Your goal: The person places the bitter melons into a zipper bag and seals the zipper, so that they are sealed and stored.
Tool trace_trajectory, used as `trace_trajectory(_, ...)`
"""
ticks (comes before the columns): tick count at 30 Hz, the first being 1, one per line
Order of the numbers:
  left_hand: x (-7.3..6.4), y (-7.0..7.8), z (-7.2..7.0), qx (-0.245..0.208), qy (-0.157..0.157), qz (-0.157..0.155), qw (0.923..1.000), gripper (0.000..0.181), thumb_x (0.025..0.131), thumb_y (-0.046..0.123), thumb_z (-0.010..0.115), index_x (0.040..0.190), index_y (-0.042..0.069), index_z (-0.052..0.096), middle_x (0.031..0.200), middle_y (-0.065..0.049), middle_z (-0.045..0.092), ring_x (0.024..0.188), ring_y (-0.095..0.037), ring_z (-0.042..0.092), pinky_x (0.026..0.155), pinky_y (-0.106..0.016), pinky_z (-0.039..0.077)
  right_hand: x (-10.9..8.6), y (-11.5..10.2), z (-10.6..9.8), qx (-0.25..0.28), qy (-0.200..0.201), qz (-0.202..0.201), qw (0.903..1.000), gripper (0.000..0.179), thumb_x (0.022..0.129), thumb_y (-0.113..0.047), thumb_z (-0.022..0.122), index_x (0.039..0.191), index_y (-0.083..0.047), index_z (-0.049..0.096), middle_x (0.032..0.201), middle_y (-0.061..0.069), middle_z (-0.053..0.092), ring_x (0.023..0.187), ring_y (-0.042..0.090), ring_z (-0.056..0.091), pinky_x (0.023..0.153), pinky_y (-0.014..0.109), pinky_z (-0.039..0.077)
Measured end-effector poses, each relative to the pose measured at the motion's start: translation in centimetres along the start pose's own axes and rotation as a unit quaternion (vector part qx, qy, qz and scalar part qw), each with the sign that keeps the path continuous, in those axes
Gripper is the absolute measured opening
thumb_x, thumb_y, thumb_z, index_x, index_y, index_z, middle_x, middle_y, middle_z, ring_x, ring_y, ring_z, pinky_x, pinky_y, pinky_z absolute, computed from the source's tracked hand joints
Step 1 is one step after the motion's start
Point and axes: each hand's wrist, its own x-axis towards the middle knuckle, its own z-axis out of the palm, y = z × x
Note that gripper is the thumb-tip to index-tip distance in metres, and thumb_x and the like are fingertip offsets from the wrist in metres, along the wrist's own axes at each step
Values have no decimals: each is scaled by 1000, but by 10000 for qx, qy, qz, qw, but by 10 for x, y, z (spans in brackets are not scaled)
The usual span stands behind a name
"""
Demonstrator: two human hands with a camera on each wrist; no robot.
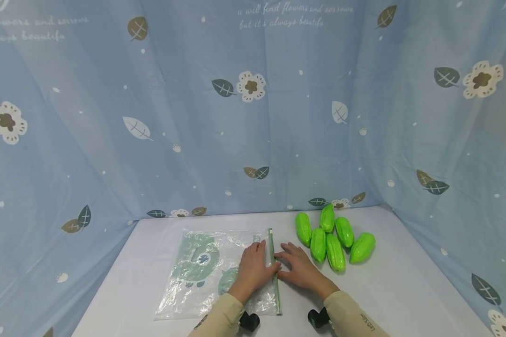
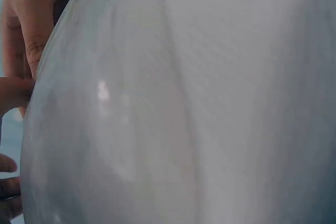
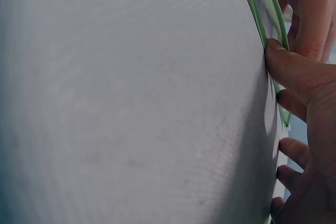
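A clear zip bag (image 1: 211, 304) with a pale green printed pattern lies flat on the white table, its green zip strip (image 1: 278, 299) toward the right. My left hand (image 1: 253, 269) rests over the bag, thumb reaching to the strip and other fingers extended over the plastic. From the other side my right hand (image 1: 301, 269) meets the strip with thumb and forefinger tips set apart along it; whether they pinch it I cannot tell. In the right wrist view two green lines of the strip (image 3: 278, 11) stand apart near the right thumb (image 3: 294, 69).
Several bright green ridged vegetables (image 1: 335, 252) lie grouped at the back right, beyond my right hand. A blue curtain (image 1: 194, 140) with flowers and leaves closes off the back and sides of the white table (image 1: 388, 290). Black wrist-camera parts (image 1: 249, 322) show below the sleeves.
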Motion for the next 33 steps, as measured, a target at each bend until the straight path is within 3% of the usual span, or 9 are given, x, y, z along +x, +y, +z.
trace_trajectory(5,1,2,0,-35,-32,-102,9999,87,85,54,74,145,-3,50,136,-22,57,130,-38,53,114,-52,38,0,0,0,35,34,-24,10000,45,91,-34,76,132,-16,67,155,22,43,148,46,28,118,66,20)
trace_trajectory(10,1,1,-1,-126,88,-63,9999,77,83,37,76,142,-6,52,134,-23,58,126,-40,55,113,-51,39,0,0,0,97,19,-21,9999,50,90,-40,77,134,-17,66,155,22,43,148,46,27,119,65,20)
trace_trajectory(16,0,-1,-5,-435,75,89,9990,74,79,22,77,144,-4,52,134,-23,57,126,-42,55,114,-55,37,0,-1,-1,129,-2,78,9999,54,89,-46,77,134,-17,66,156,21,42,149,46,27,118,66,20)
trace_trajectory(21,0,-4,-7,-416,68,317,9986,70,77,15,76,143,4,55,133,-17,58,124,-36,57,113,-56,38,0,-1,-1,139,-19,156,9998,55,88,-46,77,134,-18,66,156,20,42,149,46,26,118,66,20)
trace_trajectory(27,-1,-6,-9,-382,262,406,9981,47,77,14,77,123,9,64,116,-12,60,106,-33,62,94,-48,54,1,0,0,130,-44,179,9997,55,88,-46,77,135,-19,66,157,20,42,149,45,26,119,65,19)
trace_trajectory(33,-3,-12,-7,-258,255,445,9984,30,79,18,75,105,11,62,105,-6,56,97,-25,59,80,-41,56,1,0,0,145,-24,145,9998,55,89,-45,77,135,-18,66,156,21,42,149,46,26,119,65,19)
